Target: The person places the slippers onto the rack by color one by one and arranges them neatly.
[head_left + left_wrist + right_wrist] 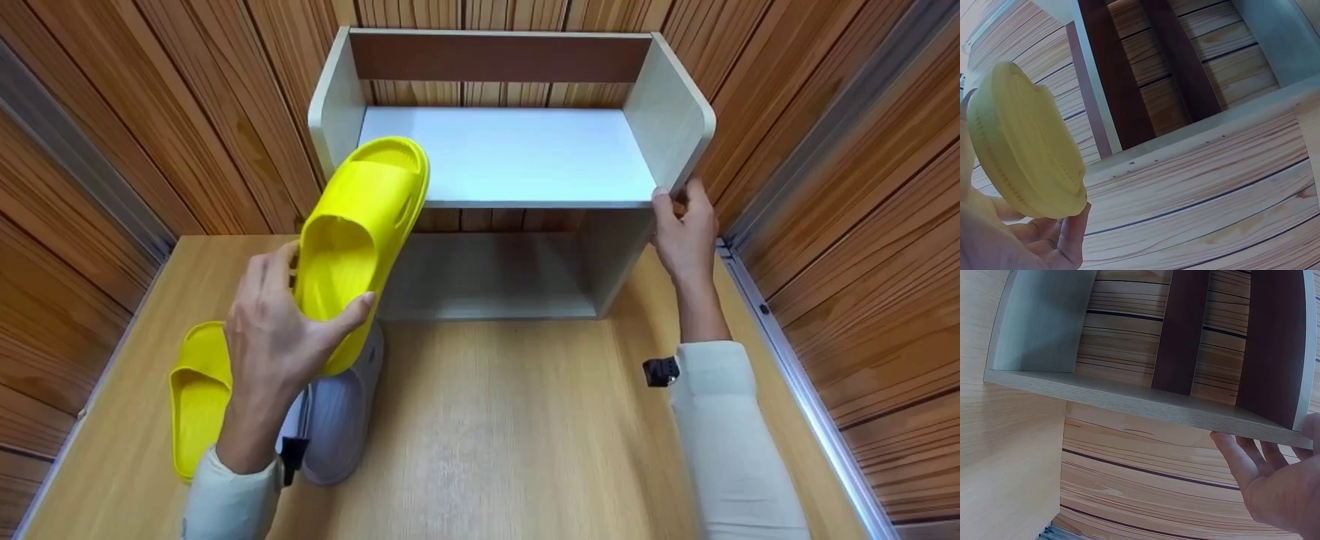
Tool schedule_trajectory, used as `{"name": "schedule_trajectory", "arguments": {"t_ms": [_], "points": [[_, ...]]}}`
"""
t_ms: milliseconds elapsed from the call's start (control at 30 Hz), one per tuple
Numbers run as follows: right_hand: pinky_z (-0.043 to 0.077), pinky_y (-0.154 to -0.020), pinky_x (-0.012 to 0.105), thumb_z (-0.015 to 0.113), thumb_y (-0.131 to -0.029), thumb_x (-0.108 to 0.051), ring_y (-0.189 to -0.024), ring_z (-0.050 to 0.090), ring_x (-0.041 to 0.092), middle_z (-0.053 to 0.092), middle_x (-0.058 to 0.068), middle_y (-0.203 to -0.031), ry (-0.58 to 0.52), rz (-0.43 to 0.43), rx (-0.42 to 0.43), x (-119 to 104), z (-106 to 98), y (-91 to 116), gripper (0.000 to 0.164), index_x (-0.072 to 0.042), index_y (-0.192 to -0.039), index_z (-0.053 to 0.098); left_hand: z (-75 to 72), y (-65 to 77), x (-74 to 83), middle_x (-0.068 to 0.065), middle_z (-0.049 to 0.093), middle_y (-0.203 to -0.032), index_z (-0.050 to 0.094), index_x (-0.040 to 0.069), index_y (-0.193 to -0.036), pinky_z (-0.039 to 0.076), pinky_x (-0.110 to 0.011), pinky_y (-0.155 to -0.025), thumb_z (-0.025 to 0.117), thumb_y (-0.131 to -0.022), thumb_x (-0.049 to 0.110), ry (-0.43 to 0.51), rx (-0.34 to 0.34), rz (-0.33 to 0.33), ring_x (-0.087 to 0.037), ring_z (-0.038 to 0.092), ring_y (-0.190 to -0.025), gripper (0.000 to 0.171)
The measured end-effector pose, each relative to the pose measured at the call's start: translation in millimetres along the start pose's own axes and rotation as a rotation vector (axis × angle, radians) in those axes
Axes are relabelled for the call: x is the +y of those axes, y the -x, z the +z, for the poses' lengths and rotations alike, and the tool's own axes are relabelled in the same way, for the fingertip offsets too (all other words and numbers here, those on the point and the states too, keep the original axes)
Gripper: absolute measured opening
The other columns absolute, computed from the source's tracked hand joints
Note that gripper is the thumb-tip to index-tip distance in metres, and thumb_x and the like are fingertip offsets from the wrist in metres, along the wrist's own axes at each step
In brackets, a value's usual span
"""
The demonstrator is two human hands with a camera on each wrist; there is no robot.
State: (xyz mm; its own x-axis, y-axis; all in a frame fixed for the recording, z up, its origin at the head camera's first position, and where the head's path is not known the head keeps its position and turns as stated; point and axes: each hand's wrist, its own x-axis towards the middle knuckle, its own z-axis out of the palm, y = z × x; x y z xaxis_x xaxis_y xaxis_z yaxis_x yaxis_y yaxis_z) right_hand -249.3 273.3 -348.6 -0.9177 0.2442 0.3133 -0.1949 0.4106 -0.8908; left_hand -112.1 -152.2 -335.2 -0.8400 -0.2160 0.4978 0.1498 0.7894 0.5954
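My left hand grips a yellow slipper by its heel half, thumb over one side and fingers round the other. The slipper is raised and tilted, its toe overlapping the left part of the shelf unit in the head view. In the left wrist view, the edge and sole of the slipper show between thumb and fingers. My right hand holds the unit's right side panel at the upper board's front corner. From the right wrist, fingers wrap the outside of that panel.
A second yellow slipper lies on the wooden floor board at left. Beside it, partly hidden by my left arm, are grey shoes. Wood-patterned walls close in the back and both sides, with metal rails along the edges.
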Motion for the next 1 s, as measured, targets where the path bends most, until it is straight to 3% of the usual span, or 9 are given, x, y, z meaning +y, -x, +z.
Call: {"name": "schedule_trajectory", "arguments": {"t_ms": [233, 500, 1000], "points": [[0.049, -0.098, 0.056, 0.048, -0.106, -0.031, -0.131, 0.050, 0.035, 0.048, 0.016, -0.149, -0.008, 0.030, -0.014, -3, -1, 3, 0.052, -0.015, -0.154, 0.040, 7.9, -5.2, 16.9, -0.018, 0.059, -0.116, 0.056, 0.000, -0.136, 0.045, -0.045, -0.075, 0.084, -0.074, 0.050, -0.003, -0.017, -0.029, -0.032, 0.054, -0.092, 0.084], [0.051, -0.097, 0.055, 0.048, -0.105, -0.032, -0.129, 0.051, 0.034, 0.048, 0.015, -0.147, -0.034, 0.027, -0.015, -7, -1, 4, 0.051, -0.015, -0.153, 0.042, 23.4, -18.9, 35.4, -0.019, 0.059, -0.115, 0.056, -0.002, -0.136, 0.048, -0.047, -0.076, 0.082, -0.075, 0.054, 0.015, -0.025, 0.007, -0.032, 0.055, -0.093, 0.087], [0.048, -0.100, 0.057, 0.048, -0.105, -0.030, -0.132, 0.049, 0.035, 0.046, 0.017, -0.149, -0.042, 0.024, -0.016, -7, -1, 6, 0.053, -0.015, -0.155, 0.039, 42.5, -45.1, 59.4, -0.018, 0.058, -0.109, 0.056, -0.001, -0.134, 0.047, -0.045, -0.077, 0.075, -0.076, 0.060, -0.062, -0.063, 0.003, -0.032, 0.055, -0.092, 0.086]]}}
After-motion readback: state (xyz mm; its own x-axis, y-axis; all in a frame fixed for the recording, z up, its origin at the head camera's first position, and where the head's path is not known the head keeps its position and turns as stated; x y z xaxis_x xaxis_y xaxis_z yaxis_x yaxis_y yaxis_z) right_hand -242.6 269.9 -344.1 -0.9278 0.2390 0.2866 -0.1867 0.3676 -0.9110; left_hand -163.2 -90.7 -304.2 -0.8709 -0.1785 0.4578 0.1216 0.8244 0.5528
